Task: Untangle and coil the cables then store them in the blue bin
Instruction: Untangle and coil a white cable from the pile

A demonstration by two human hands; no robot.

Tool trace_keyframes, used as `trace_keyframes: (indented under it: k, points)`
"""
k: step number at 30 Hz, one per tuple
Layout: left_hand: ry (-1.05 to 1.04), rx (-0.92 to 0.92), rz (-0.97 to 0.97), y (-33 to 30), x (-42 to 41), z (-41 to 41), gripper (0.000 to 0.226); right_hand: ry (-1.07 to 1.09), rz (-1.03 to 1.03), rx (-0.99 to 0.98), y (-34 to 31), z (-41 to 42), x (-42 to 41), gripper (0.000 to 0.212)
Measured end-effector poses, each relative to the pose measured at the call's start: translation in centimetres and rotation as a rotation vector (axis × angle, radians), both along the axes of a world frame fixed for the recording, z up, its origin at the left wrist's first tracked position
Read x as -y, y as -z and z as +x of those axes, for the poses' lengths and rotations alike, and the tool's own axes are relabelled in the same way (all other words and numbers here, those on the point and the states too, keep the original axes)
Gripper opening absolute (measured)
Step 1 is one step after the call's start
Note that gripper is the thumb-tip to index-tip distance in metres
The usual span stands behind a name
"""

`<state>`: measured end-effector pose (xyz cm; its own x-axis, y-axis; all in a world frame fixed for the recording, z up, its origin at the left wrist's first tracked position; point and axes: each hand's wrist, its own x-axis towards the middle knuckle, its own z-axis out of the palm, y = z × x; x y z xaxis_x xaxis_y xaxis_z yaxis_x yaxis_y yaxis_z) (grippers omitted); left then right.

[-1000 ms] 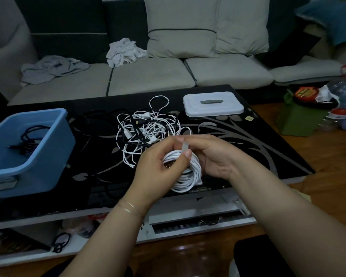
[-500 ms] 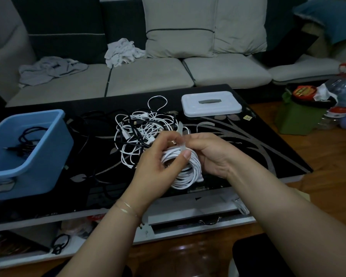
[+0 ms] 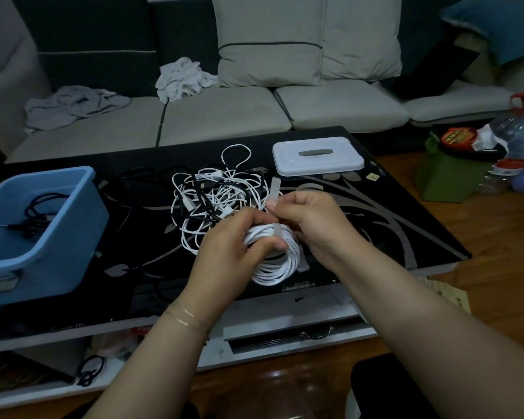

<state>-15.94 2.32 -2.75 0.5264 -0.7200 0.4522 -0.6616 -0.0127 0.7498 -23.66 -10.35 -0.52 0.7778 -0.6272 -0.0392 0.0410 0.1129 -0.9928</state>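
My left hand [image 3: 235, 247] grips a coiled white cable [image 3: 277, 261] above the front of the black glass table [image 3: 406, 237]. A pale strap [image 3: 275, 189] wraps over the coil and sticks up past my fingers; my right hand [image 3: 310, 222] pinches it. Behind my hands lies a tangle of white and black cables [image 3: 215, 204]. The blue bin [image 3: 40, 231] stands at the table's left end with a coiled black cable [image 3: 35, 213] inside.
A white lid [image 3: 316, 157] lies at the table's back right. More black cable [image 3: 127, 189] runs between the bin and the tangle. A sofa with cushions and crumpled cloths is behind the table. A green box and bottles stand on the floor at right.
The strap's free end has been pulled up and away from the coil by my right hand. Both hands and the coil have shifted slightly back toward the tangle.
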Motion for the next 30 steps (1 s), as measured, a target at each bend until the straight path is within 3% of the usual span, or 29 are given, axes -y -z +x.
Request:
trace_keyframes:
  k: [4,8,14,22,27,30]
  points:
    - [-0.017,0.022,0.000,0.0,0.0,-0.1,0.013,0.032,0.055,-0.020,0.0,0.0,-0.3,0.016]
    - [-0.064,0.058,-0.023,0.3,0.1,-0.3,0.026,0.040,0.084,0.010,-0.1,0.0,-0.8,0.016]
    - [-0.142,0.263,-0.015,0.6,-0.2,-0.5,0.030,-0.020,0.144,0.030,-0.1,0.0,-1.2,0.012]
    - [-0.371,0.600,0.045,0.4,-0.2,-0.7,0.031,0.054,0.054,0.051,0.0,0.5,-1.5,0.018]
    - [-0.453,0.579,0.092,-0.1,-0.2,-0.6,0.034,0.092,-0.041,0.147,0.3,0.7,-1.9,0.015]
    - [-0.456,0.554,0.098,-0.3,-0.2,-0.3,0.032,0.103,-0.296,0.150,0.6,1.0,-1.6,0.022]
